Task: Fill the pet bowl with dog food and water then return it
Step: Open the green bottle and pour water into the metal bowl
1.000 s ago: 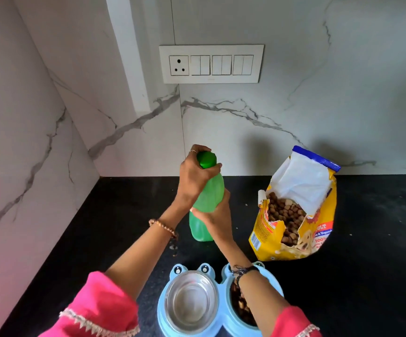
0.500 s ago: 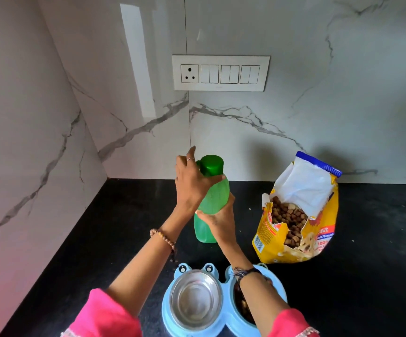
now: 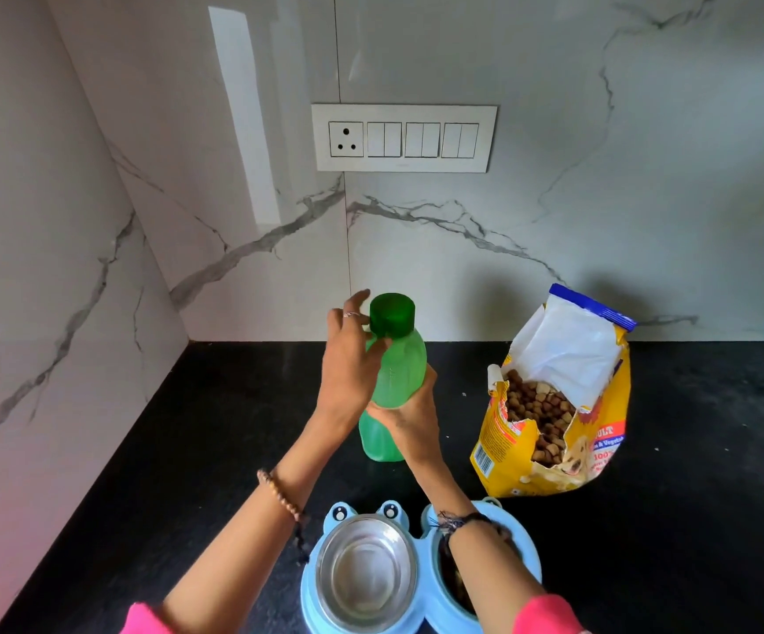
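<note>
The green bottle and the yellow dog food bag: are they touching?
Apart. The head view shows a strip of black counter between the green bottle and the dog food bag.

Soft daylight, glare streak on marble wall (image 3: 243, 130), sharp focus.

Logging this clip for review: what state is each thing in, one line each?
Green bottle: upright on the counter, cap on.
Right hand: grip around the bottle's middle.
Left hand: at the bottle's neck, fingers loose beside the cap.
Dog food bag: torn open, kibble showing.
Steel bowl: no kibble; water cannot be told.
Right compartment: holds kibble, partly hidden by the arm.
Socket: nothing plugged in.
</note>
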Demonstrator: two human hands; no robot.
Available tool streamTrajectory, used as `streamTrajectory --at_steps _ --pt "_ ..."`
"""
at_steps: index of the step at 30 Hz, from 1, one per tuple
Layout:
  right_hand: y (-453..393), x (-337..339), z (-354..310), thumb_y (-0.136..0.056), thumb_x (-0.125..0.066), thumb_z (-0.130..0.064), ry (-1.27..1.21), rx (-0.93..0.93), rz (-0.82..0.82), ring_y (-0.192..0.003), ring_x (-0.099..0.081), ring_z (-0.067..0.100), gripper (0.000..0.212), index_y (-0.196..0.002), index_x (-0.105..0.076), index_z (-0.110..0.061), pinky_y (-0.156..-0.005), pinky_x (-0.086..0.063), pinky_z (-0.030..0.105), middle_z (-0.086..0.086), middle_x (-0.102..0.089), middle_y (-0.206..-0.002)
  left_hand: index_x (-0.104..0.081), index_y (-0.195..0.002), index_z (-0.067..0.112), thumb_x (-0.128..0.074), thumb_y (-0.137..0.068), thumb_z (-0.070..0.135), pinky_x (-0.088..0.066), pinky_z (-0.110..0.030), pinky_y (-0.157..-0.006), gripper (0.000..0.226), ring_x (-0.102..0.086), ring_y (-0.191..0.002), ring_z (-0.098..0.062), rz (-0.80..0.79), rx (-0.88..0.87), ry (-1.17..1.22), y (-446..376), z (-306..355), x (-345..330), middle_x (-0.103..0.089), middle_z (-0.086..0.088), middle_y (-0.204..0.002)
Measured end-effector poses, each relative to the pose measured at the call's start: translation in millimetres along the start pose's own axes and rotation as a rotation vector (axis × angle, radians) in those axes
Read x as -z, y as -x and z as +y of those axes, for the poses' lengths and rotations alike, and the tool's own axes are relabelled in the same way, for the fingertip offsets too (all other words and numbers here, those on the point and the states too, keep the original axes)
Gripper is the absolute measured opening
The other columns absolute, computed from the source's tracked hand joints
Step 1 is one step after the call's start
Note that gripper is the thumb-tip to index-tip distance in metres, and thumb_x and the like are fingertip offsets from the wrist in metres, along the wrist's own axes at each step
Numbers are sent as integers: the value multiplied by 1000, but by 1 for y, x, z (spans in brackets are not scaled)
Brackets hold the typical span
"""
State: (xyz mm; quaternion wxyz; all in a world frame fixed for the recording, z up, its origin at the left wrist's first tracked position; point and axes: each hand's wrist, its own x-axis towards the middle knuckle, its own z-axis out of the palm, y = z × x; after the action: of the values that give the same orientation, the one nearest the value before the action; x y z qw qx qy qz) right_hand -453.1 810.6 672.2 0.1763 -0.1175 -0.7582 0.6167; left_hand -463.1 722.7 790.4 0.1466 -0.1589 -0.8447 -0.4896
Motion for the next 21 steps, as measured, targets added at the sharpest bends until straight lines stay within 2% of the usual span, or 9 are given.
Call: streamTrajectory --at_steps 2,4,6,9,11,14,16,18,21 --pt "0 1 -2 -53 -83 -36 -5 -21 -2 -109 -55 11 85 -119 -30 -41 -95 -48 42 -9 -54 -118 -32 -138 12 -77 -72 12 -42 -25 -93 80 -47 -106 -17 -9 -9 23 -15 -3 6 -39 -10 -126" --pt "0 2 -3 -53 -81 -37 2 -34 -15 -108 -55 12 86 -120 -28 -42 -95 -49 43 -9 -54 -118 -24 -142 14 -85 -61 19 -37 -29 -103 102 -40 -118 -20 -73 -15 48 -31 -3 9 -31 -10 -132" --pt "1 3 -4 -55 -81 -37 20 -35 -31 -108 -55 12 86 -122 -27 -40 -94 -49 42 -8 -53 -119 -12 -146 14 -86 -59 19 -29 -37 -112 114 -28 -134 -25 -215 9 86 -41 -1 8 -22 -13 -142" --pt "1 4 -4 -57 -81 -37 30 -36 -30 -108 -55 12 85 -122 -26 -40 -92 -49 38 -7 -53 -119 5 -146 19 -81 -68 17 -30 -39 -112 117 -25 -136 -26 -506 66 219 -38 4 4 -19 -14 -146" --pt "1 4 -5 -55 -80 -41 27 -37 -30 -108 -55 11 86 -121 -26 -40 -92 -49 39 -8 -53 -120 7 -147 25 -75 -73 18 -28 -39 -113 110 -25 -136 -23 -574 85 238 -31 2 6 -19 -10 -146" --pt "2 3 -5 -52 -78 -47 29 -35 -30 -109 -55 11 88 -123 -27 -36 -93 -50 44 -8 -53 -121 6 -147 25 -58 -87 1 -23 -34 -113 91 -19 -139 -16 -551 47 290 -21 -9 15 -15 -5 -153" --pt "3 3 -7 -52 -77 -48 35 -18 -32 -111 -53 12 89 -125 -27 -34 -92 -50 42 -7 -51 -122 -2 -148 21 -55 -89 -1 -31 -37 -112 82 -33 -134 -18 -429 5 296 -19 -16 18 -33 -10 -144" --pt "3 4 -7 -54 -78 -45 39 -15 -42 -113 -52 12 89 -126 -26 -33 -92 -49 38 -6 -50 -124 -19 -144 19 -66 -82 5 -43 -36 -102 79 -48 -117 -18 -283 3 259 -22 -18 16 -48 -10 -126" --pt "3 4 -6 -56 -79 -41 44 -21 -39 -112 -53 12 87 -124 -25 -39 -92 -50 38 -6 -51 -123 -30 -137 19 -83 -65 16 -41 -28 -96 89 -47 -106 -18 -170 17 160 -34 -14 7 -43 -11 -118"
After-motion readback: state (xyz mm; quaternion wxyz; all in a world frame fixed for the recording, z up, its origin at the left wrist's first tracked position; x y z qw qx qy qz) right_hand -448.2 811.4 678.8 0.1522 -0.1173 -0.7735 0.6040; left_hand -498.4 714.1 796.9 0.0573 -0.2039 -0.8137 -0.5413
